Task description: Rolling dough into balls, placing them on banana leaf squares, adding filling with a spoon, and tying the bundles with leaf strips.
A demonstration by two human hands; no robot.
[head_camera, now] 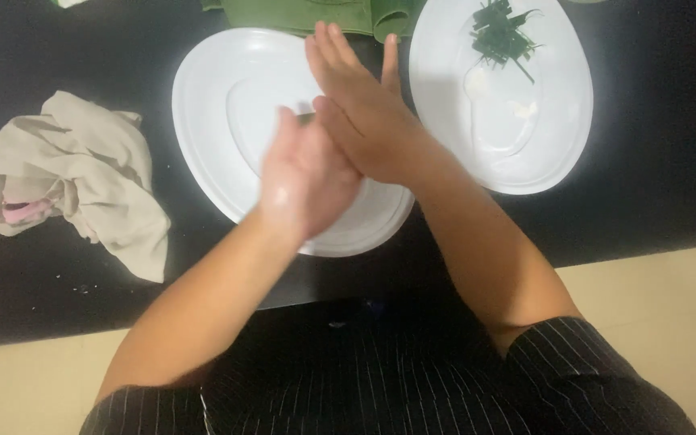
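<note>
White oval plates, two in number, lie side by side on a black desk (58, 298). The nearer plate (211, 113) is bare and clean as far as the view shows. The farther plate (557, 105), to the right, carries a small heap of chopped green strips (499, 34) near its top edge and a few pale smears or bits near its middle; what these are cannot be told.

Both hands are raised over the nearer plate and meet palm to palm. The left hand (304, 177) lies under, its palm turned upward and glistening, as if wet or oily. The right hand (360, 113) lies across it, fingers (328, 44) straight, held close together and pointing away from the person. A small dark speck shows where the two palms meet; whether anything is held between them cannot be told. Neither hand pinches or grips any object that is visible, and neither touches a plate.

A crumpled beige cloth (82, 177) with a pink patch in its folds lies well apart to the left. A folded green cloth or leaf (316, 14) sits at the top edge, just behind both plates.

Judged state of work: greens are cut and set on the right plate; the left plate has received nothing. The hands appear occupied with each other, not with the food.
</note>
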